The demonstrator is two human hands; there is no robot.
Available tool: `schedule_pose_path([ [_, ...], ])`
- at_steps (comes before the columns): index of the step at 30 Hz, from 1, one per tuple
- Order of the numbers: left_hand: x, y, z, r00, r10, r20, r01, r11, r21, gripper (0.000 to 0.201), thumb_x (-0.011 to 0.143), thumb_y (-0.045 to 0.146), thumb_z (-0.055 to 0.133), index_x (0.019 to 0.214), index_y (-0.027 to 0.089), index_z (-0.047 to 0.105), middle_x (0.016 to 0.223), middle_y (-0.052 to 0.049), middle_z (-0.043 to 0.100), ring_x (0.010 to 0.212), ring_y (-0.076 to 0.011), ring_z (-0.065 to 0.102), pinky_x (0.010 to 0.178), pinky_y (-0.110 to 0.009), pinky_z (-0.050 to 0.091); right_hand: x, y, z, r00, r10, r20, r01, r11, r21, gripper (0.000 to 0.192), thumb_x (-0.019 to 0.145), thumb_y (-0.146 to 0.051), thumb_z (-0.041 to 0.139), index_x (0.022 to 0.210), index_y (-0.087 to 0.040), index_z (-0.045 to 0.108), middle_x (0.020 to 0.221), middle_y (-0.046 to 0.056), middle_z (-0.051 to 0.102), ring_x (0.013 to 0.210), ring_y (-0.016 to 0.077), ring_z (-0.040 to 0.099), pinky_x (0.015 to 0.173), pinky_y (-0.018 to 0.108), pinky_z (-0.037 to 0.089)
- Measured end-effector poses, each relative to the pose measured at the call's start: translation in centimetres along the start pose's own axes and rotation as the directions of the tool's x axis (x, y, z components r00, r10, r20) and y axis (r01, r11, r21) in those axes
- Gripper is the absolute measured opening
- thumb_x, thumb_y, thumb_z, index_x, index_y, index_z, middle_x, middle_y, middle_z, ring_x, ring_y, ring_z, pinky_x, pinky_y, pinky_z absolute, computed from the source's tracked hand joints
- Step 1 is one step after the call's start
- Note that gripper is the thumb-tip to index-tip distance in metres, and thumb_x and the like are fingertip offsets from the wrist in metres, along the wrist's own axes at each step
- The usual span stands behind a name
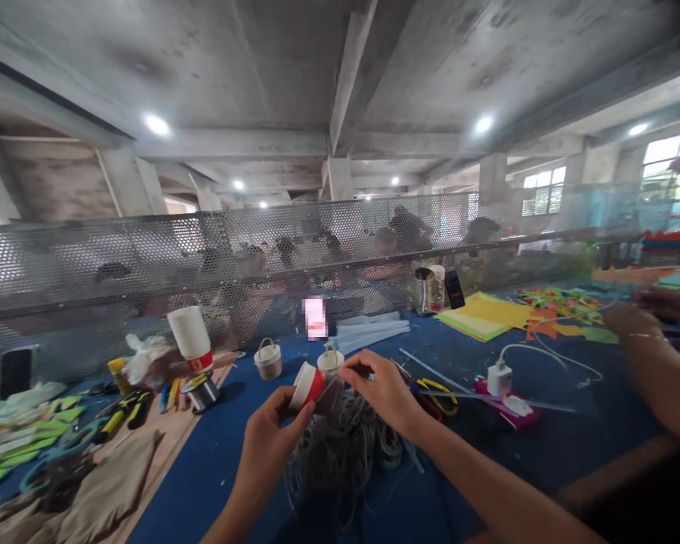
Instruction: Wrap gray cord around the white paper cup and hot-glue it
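My left hand point(269, 429) grips a small white-and-red paper cup point(304, 385), tilted on its side with the red part towards the right. Close to the cup's right side, my right hand point(386, 391) has thumb and fingers pinched together. A thin pale strand seems to run from those fingertips towards the cup, too fine to identify. Below both hands lies a tangle of grey cord point(340, 457) on the blue table point(181, 483). Just behind the cup stand two small white cups with loop handles, one at left point(269, 361) and one partly hidden point(331, 358).
At left are stacked paper cups point(187, 332), a wire spool point(201, 394), pliers point(113, 421) and gloves point(110, 480). Yellow-handled scissors point(440, 397) and a white charger point(499, 379) lie right. A co-worker's arm point(651, 363) reaches in. A perforated metal screen point(227, 257) bounds the back.
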State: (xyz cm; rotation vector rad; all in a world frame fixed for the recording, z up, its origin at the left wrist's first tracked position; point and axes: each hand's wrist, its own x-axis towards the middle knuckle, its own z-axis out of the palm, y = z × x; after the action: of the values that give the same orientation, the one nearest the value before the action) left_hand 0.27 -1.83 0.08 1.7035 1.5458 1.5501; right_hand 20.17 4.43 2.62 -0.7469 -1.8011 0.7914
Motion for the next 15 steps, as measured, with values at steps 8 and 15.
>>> schedule_pose_path([
  [8, -0.2, 0.3, 0.3, 0.999, -0.016, 0.05, 0.017, 1.0, -0.02, 0.021, 0.076, 0.036, 0.068, 0.08, 0.017, 0.066, 0.07, -0.001, 0.066, 0.065, -0.0168, 0.06, 0.059, -0.023, 0.046, 0.4, 0.0, 0.2, 0.998, -0.031, -0.057, 0.032, 0.999, 0.013, 0.015, 0.084, -0.031, 0.061, 0.084, -0.019, 0.069, 0.081, 0.001, 0.067, 0.075, 0.0146, 0.061, 0.072, 0.023, 0.046],
  [15, -0.2, 1.2, 0.4, 0.998, -0.027, 0.054, 0.028, 0.999, -0.023, 0.021, 0.073, 0.037, 0.07, 0.078, 0.017, 0.066, 0.068, 0.0, 0.065, 0.063, -0.0164, 0.059, 0.057, -0.022, 0.046, 0.4, 0.8, 0.3, 0.998, -0.027, -0.058, 0.028, 0.999, 0.016, 0.014, 0.084, -0.031, 0.061, 0.085, -0.018, 0.069, 0.081, 0.001, 0.067, 0.075, 0.0147, 0.061, 0.072, 0.023, 0.046],
])
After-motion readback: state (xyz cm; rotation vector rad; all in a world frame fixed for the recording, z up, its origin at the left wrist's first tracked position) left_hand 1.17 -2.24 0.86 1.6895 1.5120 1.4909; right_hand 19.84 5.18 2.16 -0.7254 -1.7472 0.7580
